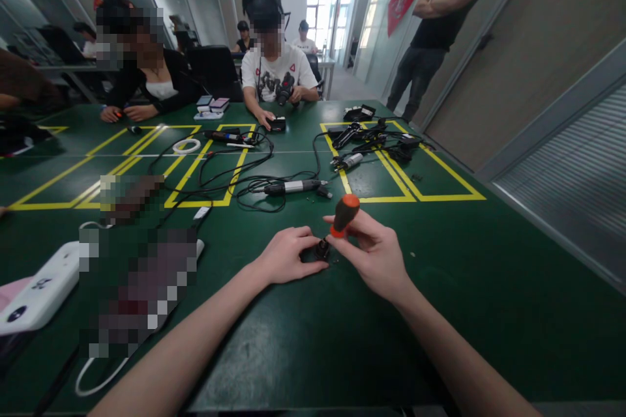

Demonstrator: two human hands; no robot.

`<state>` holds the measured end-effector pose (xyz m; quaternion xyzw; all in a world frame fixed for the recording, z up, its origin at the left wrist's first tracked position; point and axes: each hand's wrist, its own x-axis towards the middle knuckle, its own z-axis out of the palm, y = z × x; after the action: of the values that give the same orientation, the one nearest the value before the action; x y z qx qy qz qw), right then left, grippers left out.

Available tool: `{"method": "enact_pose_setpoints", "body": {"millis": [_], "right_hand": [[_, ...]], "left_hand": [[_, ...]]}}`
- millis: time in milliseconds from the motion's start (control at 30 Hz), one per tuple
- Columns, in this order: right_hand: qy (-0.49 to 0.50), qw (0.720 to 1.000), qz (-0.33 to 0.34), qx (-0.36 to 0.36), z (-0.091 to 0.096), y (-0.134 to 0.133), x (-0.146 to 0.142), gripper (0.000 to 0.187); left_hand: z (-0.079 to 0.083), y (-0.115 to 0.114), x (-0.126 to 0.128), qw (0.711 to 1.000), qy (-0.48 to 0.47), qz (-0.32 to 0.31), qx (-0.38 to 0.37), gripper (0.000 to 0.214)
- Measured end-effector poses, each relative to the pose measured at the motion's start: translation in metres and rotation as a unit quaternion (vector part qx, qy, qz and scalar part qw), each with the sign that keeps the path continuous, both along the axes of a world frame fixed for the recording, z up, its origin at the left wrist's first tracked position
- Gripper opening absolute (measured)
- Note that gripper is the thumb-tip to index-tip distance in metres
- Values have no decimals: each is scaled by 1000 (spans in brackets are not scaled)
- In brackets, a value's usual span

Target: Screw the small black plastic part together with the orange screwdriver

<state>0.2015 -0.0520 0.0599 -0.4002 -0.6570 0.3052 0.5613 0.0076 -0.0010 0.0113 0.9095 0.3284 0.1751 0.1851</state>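
My right hand point(374, 254) grips a screwdriver point(347, 210) with an orange and black handle, tilted with its handle end up. The screwdriver's lower end points at a small black part point(322, 249) on the table; whether its tip touches the part is hidden. Around that part my left hand point(291, 255) is closed, thumb and fingers pinching it from the left side. A few tiny dark bits lie on the table just right of the part.
An electric screwdriver point(293, 187) with a black cord lies beyond my hands. Farther right are tangled black cables point(376, 137) and tools. Phones and white cables lie at left, partly blurred. Across the green table point(464, 260), a person point(278, 68) holds a power drill point(285, 89).
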Motion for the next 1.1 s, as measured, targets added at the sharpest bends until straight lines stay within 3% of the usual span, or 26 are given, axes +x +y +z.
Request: {"method": "enact_pose_setpoints", "body": {"millis": [167,400,567,667,833,1033,1100], "right_hand": [[76,997,-11,-25,-8,0,-1,24],[39,999,-11,-24,-7,0,0,9],[33,999,-7,-22,-7,-1,0,11],[40,999,-30,-14,-10,-3,-1,22],[-3,999,-38,17,-8,-4,-1,7],[-28,999,-30,34,-5,-5,-3,6],[-9,998,-47,29,-7,-4,-4,14]], "left_hand": [[1,1,1,1000,7,0,10,31],[-1,2,0,1000,-1,1,7,29],[1,0,1,1000,-1,3,3,30],[2,0,1,1000,2,6,1,29],[1,0,1,1000,0,5,-4,28],[-1,1,2,1000,-3,1,5,28],[-1,1,2,1000,-2,3,6,27]]}}
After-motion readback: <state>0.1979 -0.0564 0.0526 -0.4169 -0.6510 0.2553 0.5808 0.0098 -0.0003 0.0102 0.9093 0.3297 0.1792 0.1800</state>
